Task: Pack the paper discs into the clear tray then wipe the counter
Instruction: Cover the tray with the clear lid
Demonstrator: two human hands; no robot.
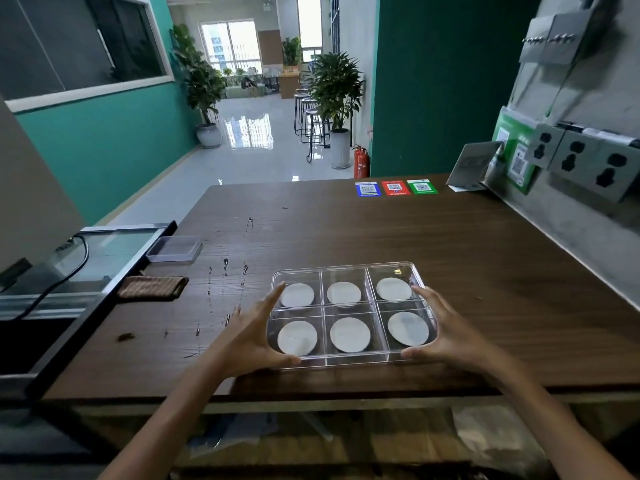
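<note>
**Both hands on the filled tray, near the table's front edge**

Your left hand (254, 336) and right hand (441, 332) bracket the clear tray (349, 361) from either side. On the left, your fingers reach up along the tray's left wall while the thumb hooks round its near left corner; on the right, your fingers lie against the right wall and the thumb presses the near right corner. So each grip is grasping the tray — the fingers are spread rather than tightly clenched.

The tray sits on the table (450, 244) close to the front edge, right of the middle. It has six compartments in two rows of three, and each one holds a single paper disc: three in the far row (344, 294) and three in the near row (350, 334), all lying flat.

Left of the tray, streaks and droplets of liquid (225, 271) run across the wood from mid-table toward the front edge, with a small dark smudge (125, 337) nearer the left edge. A folded brown cloth (152, 287) rests at the left edge, partly over the rim of the glass-topped cabinet (104, 258) beside the table. Just behind the cloth lies a clear lid (175, 248), also at the left edge.

At the far edge — toward the right corner — three QR code cards (396, 187) in blue, red and green lie flat in a row.
</note>
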